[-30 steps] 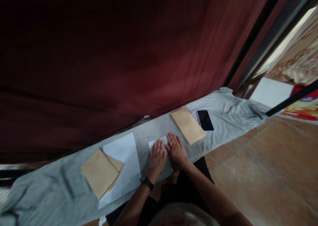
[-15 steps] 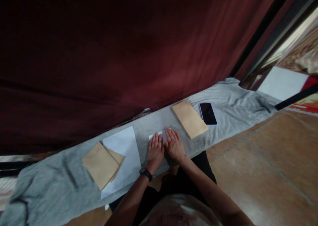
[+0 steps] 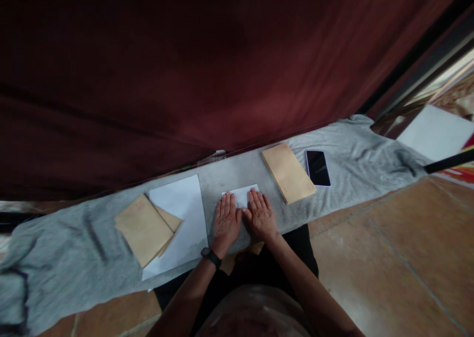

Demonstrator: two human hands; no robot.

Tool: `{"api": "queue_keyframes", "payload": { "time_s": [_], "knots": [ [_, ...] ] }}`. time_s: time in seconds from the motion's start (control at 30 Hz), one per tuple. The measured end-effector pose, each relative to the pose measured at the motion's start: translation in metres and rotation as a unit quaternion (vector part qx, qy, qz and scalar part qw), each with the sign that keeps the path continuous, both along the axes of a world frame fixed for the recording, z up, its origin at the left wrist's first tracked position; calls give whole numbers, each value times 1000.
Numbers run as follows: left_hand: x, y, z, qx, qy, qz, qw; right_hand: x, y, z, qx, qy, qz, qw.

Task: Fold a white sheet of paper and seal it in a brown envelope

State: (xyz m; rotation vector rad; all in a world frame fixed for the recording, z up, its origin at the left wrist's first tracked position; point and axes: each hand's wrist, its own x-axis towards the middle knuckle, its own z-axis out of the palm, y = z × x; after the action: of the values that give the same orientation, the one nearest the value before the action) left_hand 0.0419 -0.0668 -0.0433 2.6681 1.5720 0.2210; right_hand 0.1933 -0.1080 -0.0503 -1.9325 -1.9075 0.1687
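Both of my hands lie flat, side by side, on a small folded white paper (image 3: 243,194) on the grey cloth (image 3: 74,258). My left hand (image 3: 225,221), with a dark watch on its wrist, has its fingers stretched out over the paper's left part. My right hand (image 3: 259,216) presses flat on the right part, thumb touching the left hand. Only the paper's far edge shows beyond my fingertips.
Left of my hands lies a white sheet (image 3: 181,218) with a few brown envelopes (image 3: 142,228) on it. To the right sit a stack of brown envelopes (image 3: 288,172) and a black phone (image 3: 317,167). A dark red curtain (image 3: 185,70) hangs behind. Tiled floor (image 3: 400,248) is at right.
My hands have slid back a little toward me, and more of the white paper's far edge shows now. The camera view has shifted slightly.
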Motion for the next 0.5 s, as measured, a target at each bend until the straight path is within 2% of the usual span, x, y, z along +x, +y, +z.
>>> {"api": "queue_keyframes", "payload": {
  "time_s": [0.2,0.5],
  "knots": [
    [-15,-10,1,4,-19,45,999,10,-5,-2,-2,-16,-22,1000],
    [-16,-19,6,29,-49,93,994,17,-11,-5,18,-57,-35,998]
  ]
}}
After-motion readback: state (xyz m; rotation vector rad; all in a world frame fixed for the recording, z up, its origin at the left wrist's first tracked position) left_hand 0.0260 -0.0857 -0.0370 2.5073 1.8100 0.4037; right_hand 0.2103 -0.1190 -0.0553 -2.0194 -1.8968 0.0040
